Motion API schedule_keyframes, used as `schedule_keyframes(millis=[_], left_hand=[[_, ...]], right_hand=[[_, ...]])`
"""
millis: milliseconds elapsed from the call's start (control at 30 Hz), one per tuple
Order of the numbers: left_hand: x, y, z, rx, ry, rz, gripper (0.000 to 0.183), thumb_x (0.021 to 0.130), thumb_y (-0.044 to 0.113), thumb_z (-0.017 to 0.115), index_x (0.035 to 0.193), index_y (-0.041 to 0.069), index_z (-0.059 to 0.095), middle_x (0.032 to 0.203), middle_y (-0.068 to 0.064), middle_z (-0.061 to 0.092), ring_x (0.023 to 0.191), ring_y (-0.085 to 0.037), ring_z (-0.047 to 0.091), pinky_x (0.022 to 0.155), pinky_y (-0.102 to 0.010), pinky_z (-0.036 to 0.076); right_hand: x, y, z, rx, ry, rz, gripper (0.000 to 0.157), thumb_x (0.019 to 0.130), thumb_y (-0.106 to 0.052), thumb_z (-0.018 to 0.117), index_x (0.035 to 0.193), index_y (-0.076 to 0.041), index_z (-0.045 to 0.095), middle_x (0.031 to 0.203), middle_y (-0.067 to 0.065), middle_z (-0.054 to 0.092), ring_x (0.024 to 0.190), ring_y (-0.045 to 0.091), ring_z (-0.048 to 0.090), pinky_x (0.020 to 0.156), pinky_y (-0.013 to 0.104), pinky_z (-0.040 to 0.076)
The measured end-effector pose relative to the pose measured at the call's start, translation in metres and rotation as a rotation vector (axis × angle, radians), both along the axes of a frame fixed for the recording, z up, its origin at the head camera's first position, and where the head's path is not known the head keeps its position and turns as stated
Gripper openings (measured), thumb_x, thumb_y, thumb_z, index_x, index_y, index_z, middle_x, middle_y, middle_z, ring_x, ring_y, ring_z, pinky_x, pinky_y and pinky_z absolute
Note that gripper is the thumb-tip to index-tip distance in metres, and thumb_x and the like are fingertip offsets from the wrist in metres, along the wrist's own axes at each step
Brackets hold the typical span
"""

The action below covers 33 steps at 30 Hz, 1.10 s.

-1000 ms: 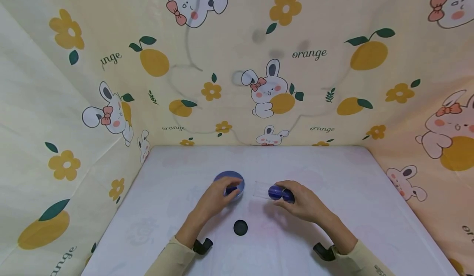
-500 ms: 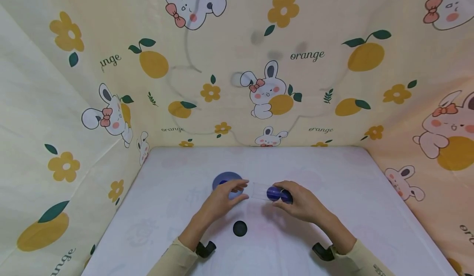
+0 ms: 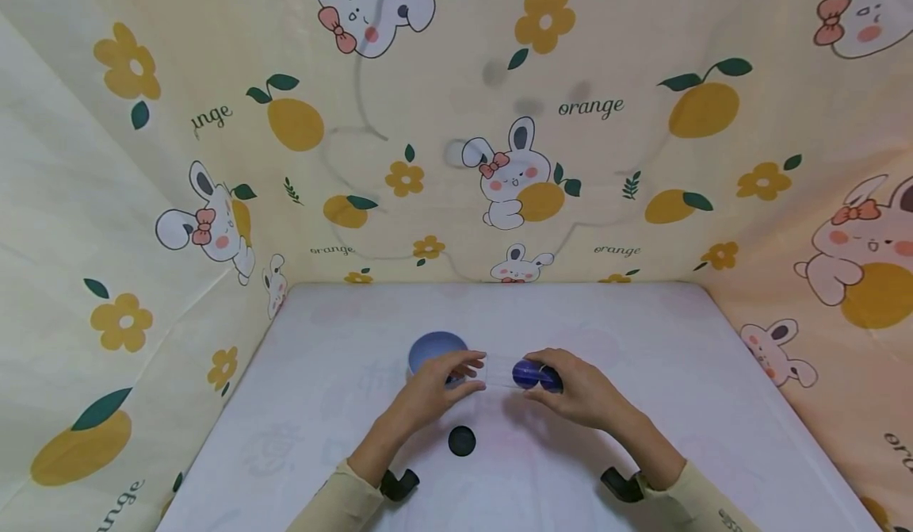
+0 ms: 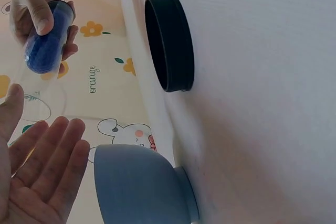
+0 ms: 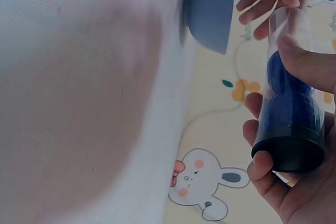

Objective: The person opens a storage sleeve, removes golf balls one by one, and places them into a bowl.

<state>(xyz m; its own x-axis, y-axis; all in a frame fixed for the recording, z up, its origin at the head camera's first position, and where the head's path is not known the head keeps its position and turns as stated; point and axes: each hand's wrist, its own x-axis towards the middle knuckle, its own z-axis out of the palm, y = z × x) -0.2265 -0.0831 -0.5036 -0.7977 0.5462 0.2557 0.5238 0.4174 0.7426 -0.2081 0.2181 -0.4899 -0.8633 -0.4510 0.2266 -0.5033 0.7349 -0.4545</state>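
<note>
My right hand (image 3: 571, 385) grips a clear tube (image 5: 278, 22) around its black-bottomed end, the tube lying roughly level above the table. Inside, two blue balls (image 5: 278, 74) sit one behind the other near that black end (image 5: 289, 153). My left hand (image 3: 431, 389) is at the tube's uncapped end, thumb and fingers spread apart around the rim, and its palm shows bare in the left wrist view. Beyond the left hand stands a blue bowl (image 3: 431, 347), its near part hidden by that hand. A bit of dark blue shows between the left thumb and fingers, over the bowl.
A round black lid (image 3: 462, 441) lies on the white-covered table (image 3: 342, 310), nearer to me than the bowl and between the forearms. Printed cloth walls (image 3: 428, 223) with rabbits and oranges rise at the back and both sides.
My left hand, which held a blue ball over the bowl, has let go of it and moved right to the tube's end. The right hand and tube have barely moved.
</note>
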Motion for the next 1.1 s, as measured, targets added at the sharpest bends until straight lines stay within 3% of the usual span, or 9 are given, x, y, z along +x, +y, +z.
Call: schedule_keyframes(millis=[333,600,833,967,1100], left_hand=[[0.0003,0.0002,0.0020,0.011,-0.018,0.003,0.047,0.104,0.031,0.074,0.149,0.019,0.063,0.132,0.002,0.074,0.115,-0.023,0.074,0.102,-0.041,0.061],[-0.0005,0.0003,-0.0005,0.017,-0.002,-0.010,0.045,0.103,0.028,0.075,0.145,0.014,0.065,0.131,-0.011,0.075,0.112,-0.022,0.075,0.099,-0.040,0.062],[-0.0009,0.0018,-0.0009,0.037,0.002,-0.014,0.047,0.103,0.027,0.076,0.146,0.012,0.064,0.128,-0.012,0.076,0.111,-0.022,0.076,0.099,-0.043,0.062],[-0.0006,0.0025,-0.0013,0.037,-0.011,-0.012,0.047,0.103,0.026,0.076,0.146,0.013,0.064,0.127,-0.011,0.076,0.110,-0.018,0.075,0.099,-0.043,0.062],[0.0004,0.0034,-0.0018,0.043,-0.027,-0.013,0.047,0.102,0.026,0.077,0.145,0.011,0.064,0.127,-0.013,0.076,0.111,-0.021,0.076,0.099,-0.044,0.062]], right_hand=[[-0.0016,0.0000,0.0006,0.017,0.004,0.007,0.055,0.094,-0.035,0.086,0.140,-0.011,0.067,0.131,0.011,0.071,0.113,0.027,0.069,0.091,0.048,0.062],[-0.0022,0.0002,0.0016,0.028,0.042,0.042,0.054,0.093,-0.034,0.087,0.138,-0.011,0.068,0.128,0.009,0.072,0.111,0.023,0.069,0.090,0.045,0.062],[-0.0048,0.0014,0.0015,0.031,0.063,0.032,0.055,0.092,-0.037,0.088,0.138,-0.014,0.069,0.125,0.006,0.073,0.106,0.020,0.068,0.086,0.042,0.062],[-0.0050,0.0014,0.0013,0.037,0.061,0.028,0.055,0.092,-0.036,0.088,0.137,-0.014,0.069,0.125,0.006,0.073,0.106,0.020,0.068,0.087,0.043,0.062],[-0.0040,0.0010,0.0017,0.046,0.057,0.026,0.054,0.091,-0.035,0.088,0.137,-0.013,0.069,0.126,0.007,0.074,0.108,0.022,0.070,0.089,0.045,0.062]])
